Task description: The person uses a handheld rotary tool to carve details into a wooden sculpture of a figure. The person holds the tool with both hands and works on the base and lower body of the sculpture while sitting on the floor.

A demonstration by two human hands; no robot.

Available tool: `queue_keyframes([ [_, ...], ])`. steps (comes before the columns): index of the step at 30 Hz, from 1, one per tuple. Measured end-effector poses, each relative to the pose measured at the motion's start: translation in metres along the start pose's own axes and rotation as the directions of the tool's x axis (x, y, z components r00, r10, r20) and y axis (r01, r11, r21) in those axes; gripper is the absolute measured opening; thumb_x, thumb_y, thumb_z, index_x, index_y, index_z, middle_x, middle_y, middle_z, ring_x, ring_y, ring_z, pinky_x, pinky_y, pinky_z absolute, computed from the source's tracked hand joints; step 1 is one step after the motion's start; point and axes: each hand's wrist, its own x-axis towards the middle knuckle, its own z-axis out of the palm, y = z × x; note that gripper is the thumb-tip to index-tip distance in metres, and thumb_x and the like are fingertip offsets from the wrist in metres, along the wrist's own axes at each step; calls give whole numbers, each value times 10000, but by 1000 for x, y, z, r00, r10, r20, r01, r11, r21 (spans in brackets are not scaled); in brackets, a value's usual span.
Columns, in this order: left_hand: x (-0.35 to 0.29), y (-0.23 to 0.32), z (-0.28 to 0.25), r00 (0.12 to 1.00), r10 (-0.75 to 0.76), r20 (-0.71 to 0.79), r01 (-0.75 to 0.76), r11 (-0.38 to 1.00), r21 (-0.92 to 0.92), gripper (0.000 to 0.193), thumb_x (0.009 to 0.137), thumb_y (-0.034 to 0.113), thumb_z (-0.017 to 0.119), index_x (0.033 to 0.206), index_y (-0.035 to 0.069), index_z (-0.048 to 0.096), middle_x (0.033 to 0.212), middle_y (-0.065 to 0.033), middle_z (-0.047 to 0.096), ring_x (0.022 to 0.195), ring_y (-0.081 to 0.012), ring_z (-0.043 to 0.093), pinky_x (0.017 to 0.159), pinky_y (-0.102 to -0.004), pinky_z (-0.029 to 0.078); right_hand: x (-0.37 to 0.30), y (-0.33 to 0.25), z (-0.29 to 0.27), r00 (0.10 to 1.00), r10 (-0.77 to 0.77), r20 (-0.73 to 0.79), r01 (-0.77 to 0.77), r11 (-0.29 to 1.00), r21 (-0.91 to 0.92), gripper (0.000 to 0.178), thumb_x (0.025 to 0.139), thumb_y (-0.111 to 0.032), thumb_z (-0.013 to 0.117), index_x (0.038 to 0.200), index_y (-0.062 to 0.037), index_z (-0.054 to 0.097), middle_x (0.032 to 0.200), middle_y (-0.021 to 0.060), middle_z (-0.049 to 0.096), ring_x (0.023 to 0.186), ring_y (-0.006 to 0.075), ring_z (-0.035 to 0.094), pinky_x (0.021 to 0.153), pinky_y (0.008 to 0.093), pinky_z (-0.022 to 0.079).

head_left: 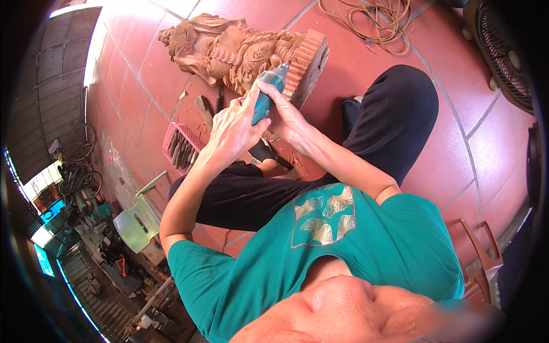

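A reddish-brown wood carving (226,50) with deep folds and curls lies on its side on the tiled floor, its ridged base (305,66) to the right. Both my hands are closed around a teal handheld power carving tool (272,81). My left hand (231,128) wraps it from the left, fingers along its body. From the right, my right hand (286,117) grips it with the thumb along its side. The tool's metal tip points at the carving beside the base; whether it touches the wood I cannot tell.
A pink basket (167,140) of hand tools stands left of my knees, near a wooden-handled tool (203,107) and wood chips. A coiled cord (394,28) lies far right, by a fan (506,54). A pale green chair (137,224) stands left, a brown chair (486,260) right.
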Motion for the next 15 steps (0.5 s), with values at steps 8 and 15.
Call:
queue_keyframes([
  [8,0,0,0,1000,14,20,-15,1000,5,819,855,351,740,1522,45,378,1062,-288,652,937,-464,671,821,-535,521,-2,1,-2,1000,-7,5,7,999,50,387,898,-407,760,1141,-141,618,1080,18,686,992,171,665,931,379,518],
  [15,1,-1,3,998,70,-2,-70,997,-19,805,848,319,738,1503,17,380,1055,-325,636,914,-490,661,814,-541,518,-11,0,1,998,-37,-53,40,997,60,402,898,-399,763,1152,-127,611,1091,46,686,1018,193,668,949,399,525],
])
